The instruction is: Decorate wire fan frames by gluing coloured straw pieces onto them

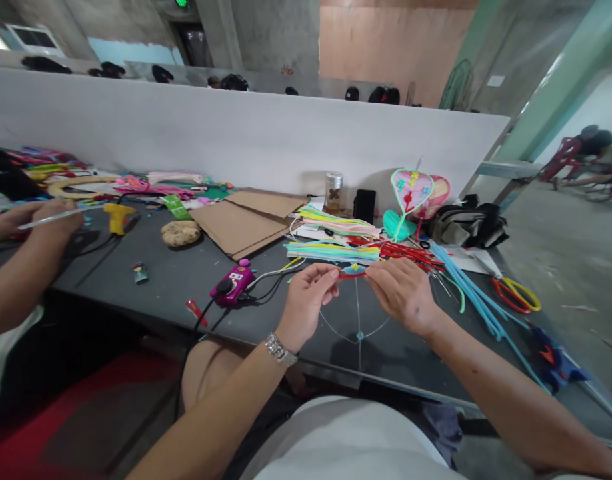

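Note:
My left hand [309, 297] and my right hand [406, 293] face each other above the table's front part. Between their fingertips they pinch a small pipe-cleaner piece [354, 270], blue with a yellow bit on top and a red strip along its near side. Below it hangs a thin wire frame [357, 307]; its curved wires run from the hands to a small blue knot [360, 336]. How the wires join the piece is hidden by my fingers. A silver watch sits on my left wrist. Bundles of pastel pipe cleaners [333, 252] lie just beyond.
A purple power strip [233, 283] with cables lies left. Red-and-yellow scissors [517, 295] and blue pipe cleaners [473, 300] lie right. A finished heart-shaped fan [411, 190] stands behind, near a jar [334, 192]. Another person's arm [31, 260] is beside a yellow glue gun [118, 219].

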{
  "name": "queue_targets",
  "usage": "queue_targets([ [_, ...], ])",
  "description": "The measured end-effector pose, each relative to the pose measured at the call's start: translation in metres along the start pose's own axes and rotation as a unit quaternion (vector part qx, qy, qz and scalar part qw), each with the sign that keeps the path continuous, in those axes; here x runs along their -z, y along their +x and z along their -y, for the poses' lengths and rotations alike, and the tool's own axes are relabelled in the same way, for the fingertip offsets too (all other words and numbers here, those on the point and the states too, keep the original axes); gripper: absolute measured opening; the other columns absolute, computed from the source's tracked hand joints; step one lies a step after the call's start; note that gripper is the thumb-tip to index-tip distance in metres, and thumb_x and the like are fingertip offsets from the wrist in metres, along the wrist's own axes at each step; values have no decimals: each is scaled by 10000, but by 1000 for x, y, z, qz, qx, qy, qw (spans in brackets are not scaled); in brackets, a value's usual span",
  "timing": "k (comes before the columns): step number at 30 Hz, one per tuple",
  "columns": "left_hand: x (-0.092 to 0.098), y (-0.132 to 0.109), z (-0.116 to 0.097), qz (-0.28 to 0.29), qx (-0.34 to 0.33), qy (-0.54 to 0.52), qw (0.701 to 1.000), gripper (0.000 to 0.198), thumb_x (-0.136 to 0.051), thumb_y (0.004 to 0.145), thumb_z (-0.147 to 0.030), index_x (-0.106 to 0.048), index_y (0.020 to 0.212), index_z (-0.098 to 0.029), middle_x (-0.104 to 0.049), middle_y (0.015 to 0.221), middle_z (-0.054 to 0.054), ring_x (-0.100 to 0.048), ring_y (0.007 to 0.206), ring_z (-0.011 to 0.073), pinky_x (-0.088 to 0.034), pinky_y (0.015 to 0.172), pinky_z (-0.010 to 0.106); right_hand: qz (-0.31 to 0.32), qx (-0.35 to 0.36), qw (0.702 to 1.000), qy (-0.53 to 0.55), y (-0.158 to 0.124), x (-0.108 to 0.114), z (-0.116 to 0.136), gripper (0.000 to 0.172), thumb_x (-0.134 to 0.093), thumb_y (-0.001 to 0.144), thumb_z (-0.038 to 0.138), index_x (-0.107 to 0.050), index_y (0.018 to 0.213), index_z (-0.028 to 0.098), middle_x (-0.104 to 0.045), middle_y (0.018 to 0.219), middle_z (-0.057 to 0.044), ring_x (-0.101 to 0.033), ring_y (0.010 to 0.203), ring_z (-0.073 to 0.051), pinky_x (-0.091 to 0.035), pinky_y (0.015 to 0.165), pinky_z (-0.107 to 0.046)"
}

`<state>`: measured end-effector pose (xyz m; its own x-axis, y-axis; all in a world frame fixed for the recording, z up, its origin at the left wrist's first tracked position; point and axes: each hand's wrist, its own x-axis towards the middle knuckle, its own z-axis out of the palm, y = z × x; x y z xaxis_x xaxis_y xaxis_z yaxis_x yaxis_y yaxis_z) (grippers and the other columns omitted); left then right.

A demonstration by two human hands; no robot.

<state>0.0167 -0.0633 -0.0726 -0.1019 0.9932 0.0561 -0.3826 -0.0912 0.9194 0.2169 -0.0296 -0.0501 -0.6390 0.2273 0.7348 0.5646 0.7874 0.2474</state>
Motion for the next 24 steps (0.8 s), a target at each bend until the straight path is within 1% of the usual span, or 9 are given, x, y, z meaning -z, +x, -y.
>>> queue_targets([
  [3,3,2,-1,11,59,-45,997,320,-863,660,-373,-682,784,-139,-657,727,15,-568,580,80,-298,472,182,-4,-5,1000,-30,-1,4,6,118,-576,962,110,-635,933,208,-738,1024,-75,-607,907,-201,-391,789,-345],
  [5,4,2,-2,5,90,-62,994,330,-874,633,-356,-675,790,-144,-683,762,23,-587,599,82,-318,485,179,-4,-35,999,-40,-2,5,16,104,-596,951,127,-625,894,209,-720,967,-75,-580,865,-209,-373,771,-360],
  [7,4,2,-2,-5,103,-66,992,321,-868,625,-341,-676,798,-150,-690,758,19,-594,605,83,-332,496,180,-6,-69,997,-34,-5,1,31,105,-612,944,138,-617,867,209,-696,878,-59,-545,789,-200,-344,729,-363],
  [9,4,1,-2,-6,98,-59,993,301,-854,630,-331,-679,799,-154,-679,722,7,-581,593,82,-326,492,182,-7,-93,995,-23,-8,-8,45,98,-610,944,133,-625,883,207,-688,847,-46,-541,767,-189,-321,715,-367],
  [11,3,-1,-1,-7,82,-46,996,279,-839,641,-333,-682,786,-154,-665,698,0,-551,572,77,-308,477,184,-7,-107,994,-18,-11,-17,56,89,-602,948,126,-645,949,205,-695,846,-36,-556,771,-179,-310,727,-373],
  [14,4,-2,0,-10,65,-24,998,252,-821,661,-333,-693,773,-147,-659,700,3,-508,559,66,-305,481,184,-5,-126,992,-18,-14,-28,62,122,-597,950,120,-655,1017,204,-701,834,-23,-571,767,-168,-304,751,-380],
  [18,4,-2,-2,-8,49,5,999,222,-818,662,-300,-712,771,-139,-543,586,-44,-383,500,41,-244,470,184,-13,-145,989,-23,-14,-30,62,106,-606,937,111,-651,962,203,-699,815,-19,-562,748,-168,-299,749,-385],
  [20,2,-2,-2,-15,46,21,999,218,-826,658,-296,-711,762,-143,-496,561,-60,-339,488,38,-218,466,192,-17,-153,988,-29,-14,-28,62,105,-608,926,107,-648,936,203,-691,796,-17,-549,736,-172,-291,737,-384],
  [24,-2,-3,0,-28,39,50,998,249,-839,654,-342,-698,735,-154,-503,574,-59,-314,485,42,-198,467,211,-15,-167,985,-28,-15,-27,65,111,-597,909,101,-642,903,202,-673,762,-19,-533,726,-178,-266,714,-380],
])
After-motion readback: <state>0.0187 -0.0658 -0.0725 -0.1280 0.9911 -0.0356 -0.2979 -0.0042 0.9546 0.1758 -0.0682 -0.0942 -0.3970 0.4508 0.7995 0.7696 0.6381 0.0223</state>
